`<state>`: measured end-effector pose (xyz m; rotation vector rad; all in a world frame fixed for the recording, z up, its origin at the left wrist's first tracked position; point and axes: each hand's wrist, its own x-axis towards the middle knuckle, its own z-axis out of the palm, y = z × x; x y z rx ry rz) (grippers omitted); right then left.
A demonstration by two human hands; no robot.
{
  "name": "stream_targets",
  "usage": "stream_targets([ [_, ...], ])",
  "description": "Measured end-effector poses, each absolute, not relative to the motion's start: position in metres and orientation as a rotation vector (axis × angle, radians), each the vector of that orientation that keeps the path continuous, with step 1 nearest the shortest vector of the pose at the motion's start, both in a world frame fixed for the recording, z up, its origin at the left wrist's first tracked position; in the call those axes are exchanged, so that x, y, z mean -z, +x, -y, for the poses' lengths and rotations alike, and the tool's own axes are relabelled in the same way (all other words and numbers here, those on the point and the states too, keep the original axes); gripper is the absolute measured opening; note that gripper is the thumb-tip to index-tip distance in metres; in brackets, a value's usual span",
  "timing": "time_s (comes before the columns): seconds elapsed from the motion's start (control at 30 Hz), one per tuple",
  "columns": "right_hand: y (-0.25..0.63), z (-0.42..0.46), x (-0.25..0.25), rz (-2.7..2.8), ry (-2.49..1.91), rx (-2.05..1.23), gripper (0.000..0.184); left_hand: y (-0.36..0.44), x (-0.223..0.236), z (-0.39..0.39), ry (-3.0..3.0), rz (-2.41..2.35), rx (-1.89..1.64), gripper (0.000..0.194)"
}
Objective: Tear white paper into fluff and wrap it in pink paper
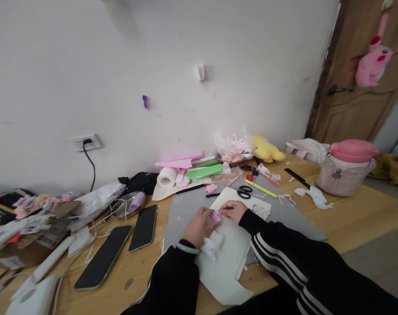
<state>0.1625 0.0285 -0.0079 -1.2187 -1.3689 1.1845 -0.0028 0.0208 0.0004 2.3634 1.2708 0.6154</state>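
Observation:
Both my hands meet over a cream paper sheet (228, 267) lying on a grey cutting mat (186, 210). My left hand (197, 227), a pale green bangle on its wrist, is closed round a small pink piece (214, 216) with a white crumpled piece (214, 243) below it. My right hand (232, 211) pinches the same pink piece from the right. Both sleeves are black, the right one with white stripes.
Black scissors (244, 191) and a yellow pen (260, 188) lie beyond my hands. Two dark phones (144, 227) (103, 262) rest at left, near a metal dish (128, 205). Paper rolls (182, 168) lie by the wall. A pink-lidded container (345, 168) stands at right.

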Motion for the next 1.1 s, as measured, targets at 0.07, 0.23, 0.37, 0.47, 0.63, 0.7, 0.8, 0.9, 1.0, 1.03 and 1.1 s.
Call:
stream_targets([
  [0.07,0.164,-0.029,0.009,1.389,-1.199,-1.114,0.012,-0.003,-0.001,-0.021,2.366,-1.256,-0.615,0.030],
  [0.23,0.164,-0.028,0.007,1.352,-1.112,-1.174,0.013,-0.002,-0.005,-0.019,2.353,-1.236,-0.620,0.028],
  [0.37,0.162,-0.026,0.006,1.358,-1.157,-1.156,0.011,-0.002,-0.004,-0.020,2.360,-1.254,-0.627,0.028],
  [0.47,0.160,-0.024,0.006,1.428,-1.189,-1.046,0.011,-0.002,-0.002,-0.021,2.378,-1.255,-0.621,0.029],
  [0.63,0.157,-0.023,0.009,1.505,-1.194,-0.952,0.007,-0.003,0.000,-0.021,2.395,-1.243,-0.625,0.030],
  [0.7,0.155,-0.023,0.010,1.511,-1.189,-0.941,0.009,-0.003,0.000,-0.021,2.401,-1.233,-0.622,0.030],
  [0.8,0.154,-0.021,0.010,1.516,-1.223,-0.945,0.011,-0.003,0.000,-0.021,2.404,-1.239,-0.613,0.029],
  [0.9,0.155,-0.020,0.009,1.524,-1.276,-0.965,0.010,-0.003,-0.001,-0.021,2.406,-1.243,-0.600,0.029],
  [1.0,0.157,-0.021,0.009,1.520,-1.302,-0.975,0.012,-0.002,-0.002,-0.021,2.405,-1.257,-0.581,0.029],
  [1.03,0.158,-0.022,0.010,1.513,-1.307,-0.978,0.011,-0.002,-0.003,-0.020,2.404,-1.262,-0.575,0.030],
  [1.1,0.158,-0.023,0.010,1.491,-1.306,-0.998,0.009,-0.001,-0.004,-0.020,2.405,-1.269,-0.566,0.030],
])
